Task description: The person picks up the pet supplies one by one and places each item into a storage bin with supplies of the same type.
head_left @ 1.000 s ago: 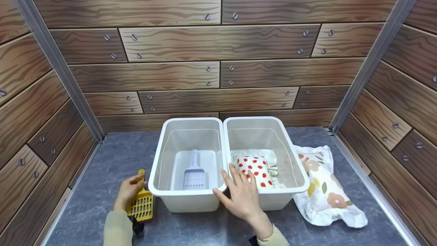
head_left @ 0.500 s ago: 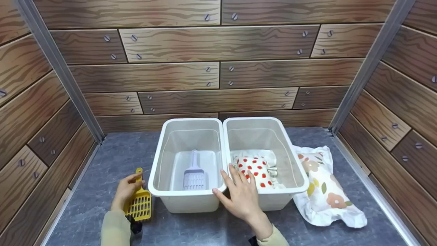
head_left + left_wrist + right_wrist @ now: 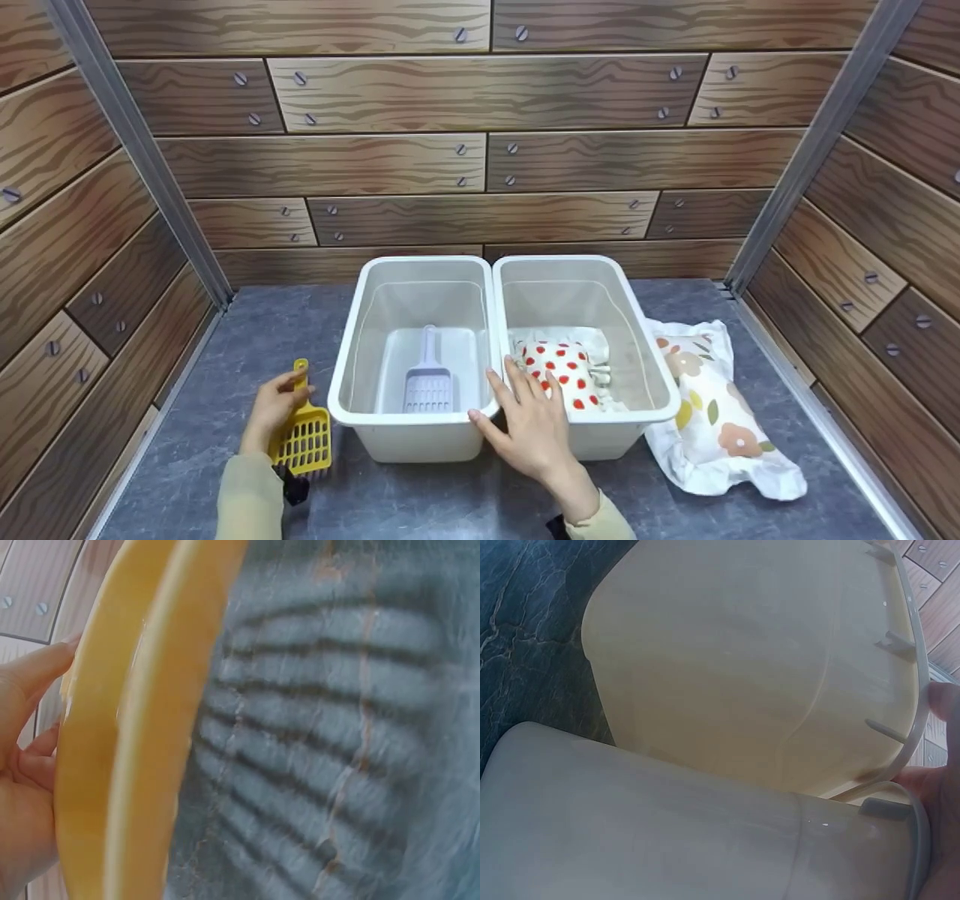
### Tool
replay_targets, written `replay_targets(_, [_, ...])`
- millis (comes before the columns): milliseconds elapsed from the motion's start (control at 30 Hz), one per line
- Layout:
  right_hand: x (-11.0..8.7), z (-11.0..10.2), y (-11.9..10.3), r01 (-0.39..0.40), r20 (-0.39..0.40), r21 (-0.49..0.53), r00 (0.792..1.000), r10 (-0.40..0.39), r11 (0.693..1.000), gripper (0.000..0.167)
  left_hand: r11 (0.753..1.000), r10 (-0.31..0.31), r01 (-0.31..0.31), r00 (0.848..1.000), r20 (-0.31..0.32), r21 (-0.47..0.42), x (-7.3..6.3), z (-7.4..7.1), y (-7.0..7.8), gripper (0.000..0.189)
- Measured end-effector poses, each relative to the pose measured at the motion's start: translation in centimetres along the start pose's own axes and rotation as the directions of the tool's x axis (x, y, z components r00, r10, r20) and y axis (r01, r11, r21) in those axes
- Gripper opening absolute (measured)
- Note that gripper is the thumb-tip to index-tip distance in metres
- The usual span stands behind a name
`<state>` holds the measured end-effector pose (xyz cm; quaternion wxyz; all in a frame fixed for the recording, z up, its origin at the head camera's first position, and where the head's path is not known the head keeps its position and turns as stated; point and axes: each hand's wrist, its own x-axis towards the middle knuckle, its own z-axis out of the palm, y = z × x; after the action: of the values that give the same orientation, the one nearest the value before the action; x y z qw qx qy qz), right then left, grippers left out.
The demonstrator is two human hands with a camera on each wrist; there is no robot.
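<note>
In the head view, my left hand pinches the handle of a yellow slotted litter scoop left of the bins. The left wrist view has the scoop's yellow edge up close, with striped shadows beyond it on the tabletop. My right hand rests, fingers spread, where the front rims of two white bins meet. Inside the left bin lies a lilac slotted scoop, handle pointing away. A strawberry-print cushion with ruffled edges is in the right bin, partly behind my right fingers.
Right of the bins, a floral-print pillow lies on the dark marbled tabletop, touching the right bin. Wood-patterned walls with metal corner strips enclose the back and both sides.
My left hand has shifted slightly left and away from me with the yellow scoop, widening the space between scoop and left bin. My right hand stays on the rims.
</note>
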<state>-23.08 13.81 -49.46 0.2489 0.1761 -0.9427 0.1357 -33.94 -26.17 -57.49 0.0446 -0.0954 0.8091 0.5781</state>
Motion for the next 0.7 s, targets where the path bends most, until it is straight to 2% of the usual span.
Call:
replay_targets(400, [-0.1,0.1,0.0,0.009,-0.023,0.005,1.000,-0.009,1.000,0.060,0.995,0.058,-0.058,0.998,-0.007,0.084,-0.3,-1.0,1.0,0.055])
replay_targets(700, [0.0,0.1,0.0,0.010,-0.025,0.009,1.000,-0.010,1.000,0.060,0.999,0.033,-0.032,0.999,-0.015,0.036,-0.5,-1.3,1.4,0.053])
